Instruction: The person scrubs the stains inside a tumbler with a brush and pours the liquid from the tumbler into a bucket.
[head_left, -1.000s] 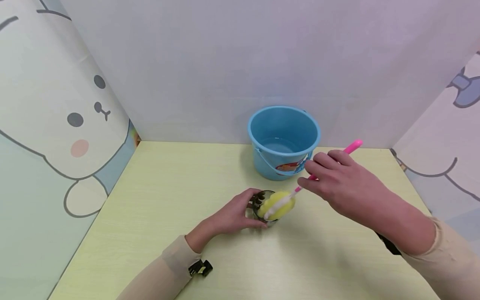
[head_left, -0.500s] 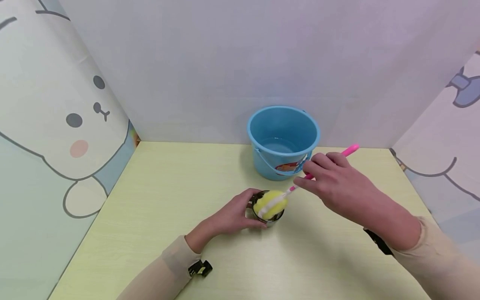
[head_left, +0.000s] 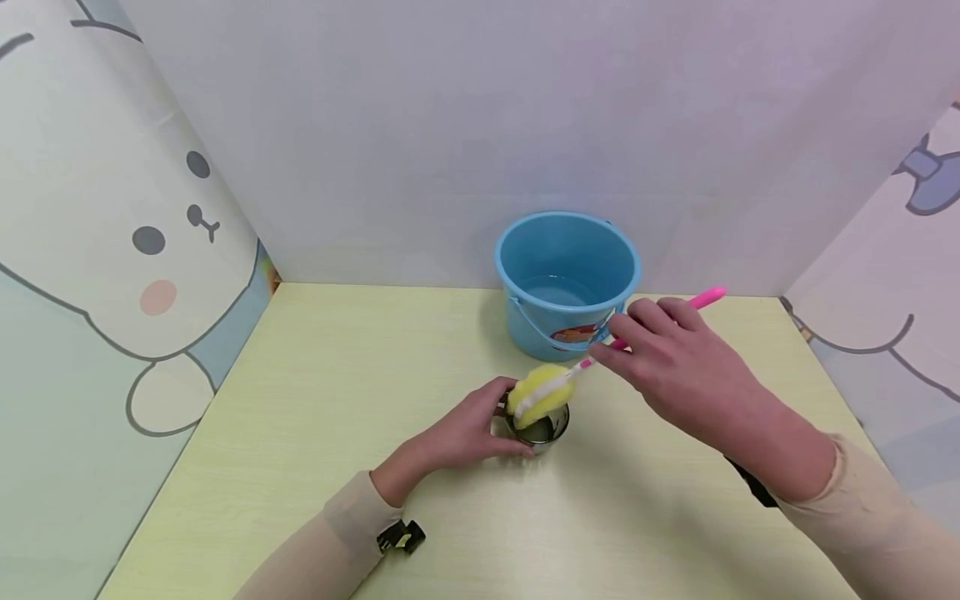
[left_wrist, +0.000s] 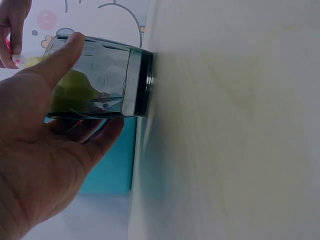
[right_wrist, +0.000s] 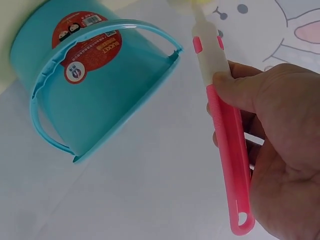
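Note:
A clear, dark-tinted drinking glass (head_left: 550, 432) stands upright on the table, and my left hand (head_left: 467, 429) grips its side between thumb and fingers. My right hand (head_left: 678, 367) holds a sponge cup brush by its pink and white handle (right_wrist: 227, 135), above and to the right of the glass. The brush's yellow sponge head (head_left: 542, 393) slants down into the mouth of the glass at its far left side. Through the glass wall (left_wrist: 111, 65) in the left wrist view, part of the sponge (left_wrist: 74, 92) shows inside the upper half.
A light blue bucket (head_left: 566, 307) with a red label stands just behind the glass, its handle hanging down at the front. Some water seems to lie in its bottom. A pale wall (head_left: 390, 150) closes off the back of the yellowish table (head_left: 360, 350).
The sponge head has swung from the right of the glass's rim, across its middle, to the far left side. My right hand has shifted slightly with it. The glass and left hand stay put.

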